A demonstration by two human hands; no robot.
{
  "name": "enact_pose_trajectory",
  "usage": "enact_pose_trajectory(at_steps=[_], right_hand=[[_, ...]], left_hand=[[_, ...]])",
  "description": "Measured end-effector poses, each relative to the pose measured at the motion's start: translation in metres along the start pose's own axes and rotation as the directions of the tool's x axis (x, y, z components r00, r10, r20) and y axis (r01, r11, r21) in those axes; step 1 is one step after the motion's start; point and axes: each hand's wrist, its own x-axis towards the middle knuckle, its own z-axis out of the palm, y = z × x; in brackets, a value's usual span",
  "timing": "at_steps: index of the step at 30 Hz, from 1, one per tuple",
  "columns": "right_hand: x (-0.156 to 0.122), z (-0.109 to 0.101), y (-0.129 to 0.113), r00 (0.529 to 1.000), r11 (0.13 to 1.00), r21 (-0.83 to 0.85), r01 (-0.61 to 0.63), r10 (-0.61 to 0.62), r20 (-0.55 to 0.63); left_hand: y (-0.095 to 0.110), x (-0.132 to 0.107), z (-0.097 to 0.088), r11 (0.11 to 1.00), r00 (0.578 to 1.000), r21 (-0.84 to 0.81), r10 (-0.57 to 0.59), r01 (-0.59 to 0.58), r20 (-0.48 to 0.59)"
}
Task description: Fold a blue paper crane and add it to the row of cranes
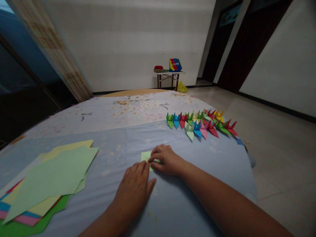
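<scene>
A small folded piece of light green paper [145,155] lies on the blue cloth of the table [172,204]. My left hand [134,186] rests flat on the cloth with its fingertips on the paper's near edge, fingers together and stretched out. My right hand [166,160] is curled over the paper's right side, fingertips pressed down on it. Most of the paper is hidden under both hands.
A stack of coloured paper sheets [46,184], light green on top, lies at the left. Several folded paper cranes [201,124] in many colours sit in rows at the far right, near the table's edge. A small side table [170,76] with a colourful box stands by the wall.
</scene>
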Motion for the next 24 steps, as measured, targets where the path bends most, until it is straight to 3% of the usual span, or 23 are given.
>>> enact_pose_trajectory(at_steps=[11,19,24], right_hand=[[-0.003,-0.016,0.017,0.995,0.998,0.017,0.057,-0.059,0.083],[-0.002,-0.015,0.017,0.997,1.000,-0.001,0.020,-0.019,0.074],[-0.003,-0.015,0.018,0.997,1.000,0.009,0.021,-0.021,0.074]], left_hand=[[-0.011,0.001,0.019,0.999,0.996,-0.007,0.047,-0.047,-0.080],[-0.025,0.007,0.006,0.989,0.984,-0.012,0.146,-0.146,0.099],[-0.037,0.005,0.003,0.968,0.958,-0.049,0.251,-0.247,0.135]])
